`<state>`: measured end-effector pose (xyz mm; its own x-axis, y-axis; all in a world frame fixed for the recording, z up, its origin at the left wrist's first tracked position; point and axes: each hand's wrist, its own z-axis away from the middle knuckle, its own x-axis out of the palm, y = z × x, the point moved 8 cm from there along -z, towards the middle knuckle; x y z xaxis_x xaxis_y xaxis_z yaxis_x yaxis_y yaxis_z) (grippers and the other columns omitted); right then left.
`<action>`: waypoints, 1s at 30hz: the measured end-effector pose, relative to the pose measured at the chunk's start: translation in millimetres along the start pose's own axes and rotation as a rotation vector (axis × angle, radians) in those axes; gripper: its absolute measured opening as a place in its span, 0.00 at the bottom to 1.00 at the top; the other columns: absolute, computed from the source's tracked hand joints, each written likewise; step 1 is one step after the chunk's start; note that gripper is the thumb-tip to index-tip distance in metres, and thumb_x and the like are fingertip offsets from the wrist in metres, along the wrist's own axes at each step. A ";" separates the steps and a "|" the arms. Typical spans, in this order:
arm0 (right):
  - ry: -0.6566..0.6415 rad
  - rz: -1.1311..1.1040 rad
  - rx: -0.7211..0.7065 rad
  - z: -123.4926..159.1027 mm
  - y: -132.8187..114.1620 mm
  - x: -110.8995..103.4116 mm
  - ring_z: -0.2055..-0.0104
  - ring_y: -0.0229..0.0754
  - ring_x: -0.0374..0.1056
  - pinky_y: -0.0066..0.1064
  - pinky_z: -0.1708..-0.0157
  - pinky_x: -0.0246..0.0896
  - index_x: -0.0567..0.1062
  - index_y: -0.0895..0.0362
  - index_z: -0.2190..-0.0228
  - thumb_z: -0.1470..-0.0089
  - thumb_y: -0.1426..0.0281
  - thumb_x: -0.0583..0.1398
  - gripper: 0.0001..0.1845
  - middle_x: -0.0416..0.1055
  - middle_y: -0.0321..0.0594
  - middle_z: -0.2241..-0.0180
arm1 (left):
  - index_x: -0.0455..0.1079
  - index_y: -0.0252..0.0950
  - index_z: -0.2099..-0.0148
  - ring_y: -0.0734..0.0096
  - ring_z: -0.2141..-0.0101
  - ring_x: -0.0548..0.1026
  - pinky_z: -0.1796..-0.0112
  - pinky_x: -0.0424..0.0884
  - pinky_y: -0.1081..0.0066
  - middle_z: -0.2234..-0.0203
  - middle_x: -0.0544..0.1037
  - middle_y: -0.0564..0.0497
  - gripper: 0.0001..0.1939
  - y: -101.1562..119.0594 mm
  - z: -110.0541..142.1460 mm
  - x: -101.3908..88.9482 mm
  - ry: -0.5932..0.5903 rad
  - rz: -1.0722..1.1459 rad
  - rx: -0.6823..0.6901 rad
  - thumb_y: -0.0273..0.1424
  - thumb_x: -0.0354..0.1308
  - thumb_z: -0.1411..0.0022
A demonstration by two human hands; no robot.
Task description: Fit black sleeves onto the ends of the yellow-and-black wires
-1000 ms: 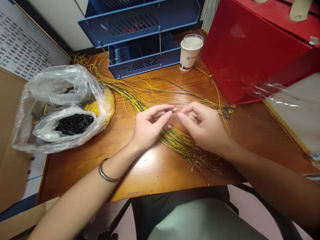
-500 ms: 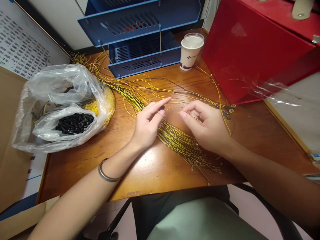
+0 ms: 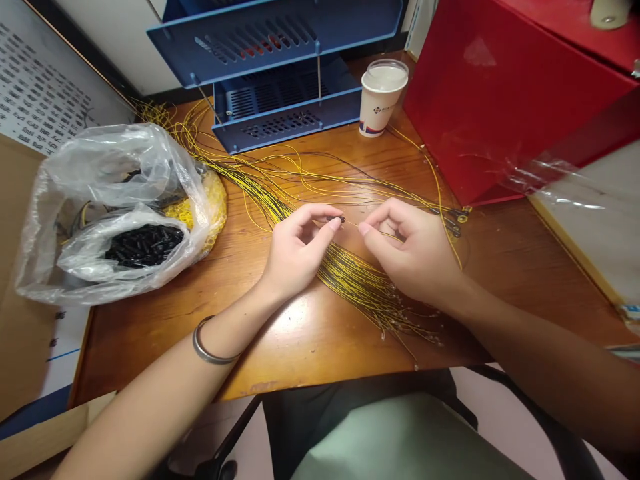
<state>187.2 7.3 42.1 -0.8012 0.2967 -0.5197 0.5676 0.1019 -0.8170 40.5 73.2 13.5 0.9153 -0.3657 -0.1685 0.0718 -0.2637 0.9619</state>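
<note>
With the left hand (image 3: pixel 295 257) pinching a small black sleeve (image 3: pixel 341 219) and the right hand (image 3: pixel 415 257) pinching a yellow wire (image 3: pixel 353 224) near the counter's (image 3: pixel 310 340) middle, a slight misalignment could bend the wire's tip.

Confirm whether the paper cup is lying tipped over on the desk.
No, the paper cup stands upright on the wooden desk, beside the blue tray rack.

Varnished wooden desk (image 3: pixel 310 340), glare on top. Blue stacked letter trays (image 3: pixel 280 80) at back, red box (image 3: pixel 495 100) right, white wall (image 3: pixel 125 40) behind.
</note>
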 end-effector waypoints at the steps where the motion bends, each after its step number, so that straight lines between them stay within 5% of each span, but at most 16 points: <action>1: -0.002 -0.001 0.004 0.1 0.2 0.2 0.81 0.31 0.50 0.28 0.79 0.45 0.67 0.55 0.76 0.45 0.73 0.61 0.10 0.53 0.28 0.84 | 0.77 0.36 0.59 0.79 0.78 0.70 0.76 0.66 0.75 0.67 0.80 0.50 0.09 0.0 0.3 0.3 -0.001 0.003 -0.002 0.36 0.64 0.38; 9: 0.007 -0.013 0.012 0.5 -1.7 -0.2 0.83 0.30 0.48 0.27 0.81 0.44 0.66 0.55 0.77 0.46 0.74 0.61 0.10 0.51 0.27 0.85 | 0.78 0.35 0.56 0.79 0.79 0.74 0.76 0.73 0.76 0.63 0.83 0.48 0.10 -2.0 2.1 5.7 -0.032 0.107 -0.033 0.36 0.64 0.36; 30: -0.006 0.026 0.014 -0.7 -0.4 1.3 0.83 0.30 0.49 0.27 0.81 0.44 0.67 0.55 0.78 0.49 0.74 0.60 0.08 0.54 0.27 0.85 | 0.79 0.35 0.53 0.79 0.76 0.77 0.73 0.73 0.79 0.65 0.84 0.50 0.10 7.2 5.4 2.7 -0.017 -0.119 0.139 0.32 0.60 0.33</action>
<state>186.2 8.4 41.9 -0.7875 0.2938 -0.5418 0.5853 0.0813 -0.8067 41.3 65.4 18.7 0.8969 -0.3390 -0.2840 0.1224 -0.4267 0.8960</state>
